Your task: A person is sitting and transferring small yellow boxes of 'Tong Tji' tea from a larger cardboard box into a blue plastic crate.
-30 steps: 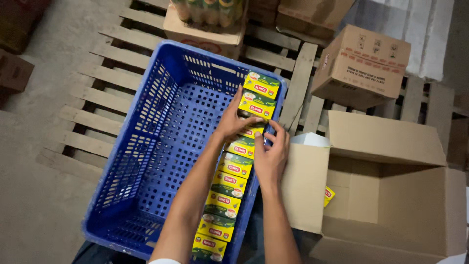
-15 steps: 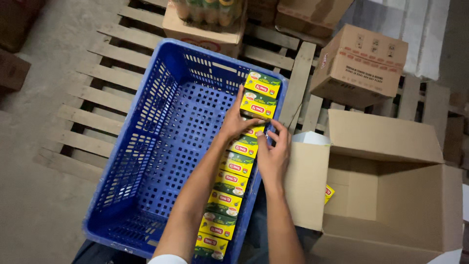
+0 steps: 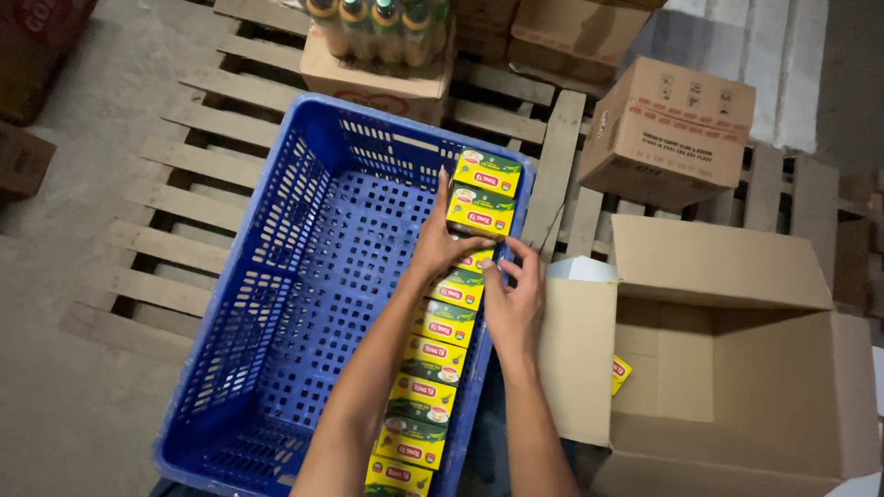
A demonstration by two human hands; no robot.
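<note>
We have both hands at the row of green-and-yellow tea boxes (image 3: 440,345) that runs along the wall of the blue plastic crate (image 3: 276,276) nearest our right side. Our left hand (image 3: 440,241) lies flat with fingers spread against the side of one box (image 3: 481,210) just ahead of it, pressing rather than gripping; our right hand (image 3: 514,296) sits just beside and slightly nearer to us, fingers curled and pinching at the edge of the box (image 3: 477,260) between the two hands. Neither hand is fully closed round a box. The row's long axis runs straight away from us, from our forearms out past the fingertips to the far box (image 3: 488,171) at the crate's far wall, so the boxes lie ahead of and under both hands, the left hand reaching further along it. To the right of our right hand stands an open cardboard carton (image 3: 727,368), with one yellow box (image 3: 621,374) peeking inside.
</note>
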